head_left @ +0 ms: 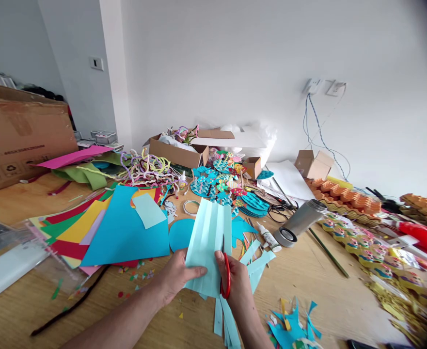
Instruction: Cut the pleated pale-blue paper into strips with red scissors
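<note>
My left hand (182,274) pinches the lower left edge of a creased light aqua paper sheet (208,223), thumb lying on top. In my right hand (237,281) are red-handled scissors (227,276), fingers wrapped round the loops. Their blades lie along the sheet's right side, where a strip is partly split from the rest. Below the sheet, cut aqua strips (228,322) hang or lie near my right wrist. More strips (259,261) rest on the table to the right. Behind the sheet a blue paper circle (181,235) is partly covered.
Coloured paper sheets (126,232) lie at left, with pipe cleaners (146,167) behind. Blue paper scraps (293,327) are at front right. A glue bottle (269,237), a metal flask (302,220) and egg cartons (347,196) stand right. Decorated paper fish (222,179) are heaped at the back.
</note>
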A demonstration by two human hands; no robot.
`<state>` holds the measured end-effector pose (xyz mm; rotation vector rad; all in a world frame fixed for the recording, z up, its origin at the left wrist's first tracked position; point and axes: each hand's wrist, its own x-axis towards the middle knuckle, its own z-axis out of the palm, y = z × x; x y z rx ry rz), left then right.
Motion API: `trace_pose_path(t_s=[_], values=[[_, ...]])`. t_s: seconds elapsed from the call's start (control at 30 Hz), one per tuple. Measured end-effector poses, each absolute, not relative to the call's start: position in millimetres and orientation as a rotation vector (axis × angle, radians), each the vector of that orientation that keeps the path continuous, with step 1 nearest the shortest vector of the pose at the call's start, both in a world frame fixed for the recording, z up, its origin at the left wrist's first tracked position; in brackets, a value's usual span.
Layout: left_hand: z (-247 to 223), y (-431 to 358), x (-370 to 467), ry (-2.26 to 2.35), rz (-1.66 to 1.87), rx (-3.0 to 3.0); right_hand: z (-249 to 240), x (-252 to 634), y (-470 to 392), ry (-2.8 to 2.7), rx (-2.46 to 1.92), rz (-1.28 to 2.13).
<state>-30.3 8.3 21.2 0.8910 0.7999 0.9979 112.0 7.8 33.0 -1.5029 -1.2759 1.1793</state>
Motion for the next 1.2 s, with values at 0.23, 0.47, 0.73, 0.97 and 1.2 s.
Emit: trace_pose_path(t_s=[0.23, 0.47, 0.73, 0.97, 1.2], values=[[23.1, 6.5, -30.6, 0.789, 0.990, 0.884, 36.7, 113.7, 6.5, -1.311, -1.520, 1.141], [22.9, 6.6, -29.9, 0.775, 0.996, 0.884, 38.1, 115.6, 6.5, -1.389, -1.585, 1.076], [24.4, 6.3, -29.8, 0.777, 0.995, 0.874, 33.6, 116.5, 7.9, -1.404, -1.578, 1.035], [25.4, 5.7, -30.1, 0.752, 0.993, 0.870, 35.6, 116.2, 7.4, -1.393, -1.581, 1.046], [21.4, 6.7, -30.5, 0.732, 0.996, 0.858, 38.2, 114.8, 6.8, -1.371, -1.567, 1.052]])
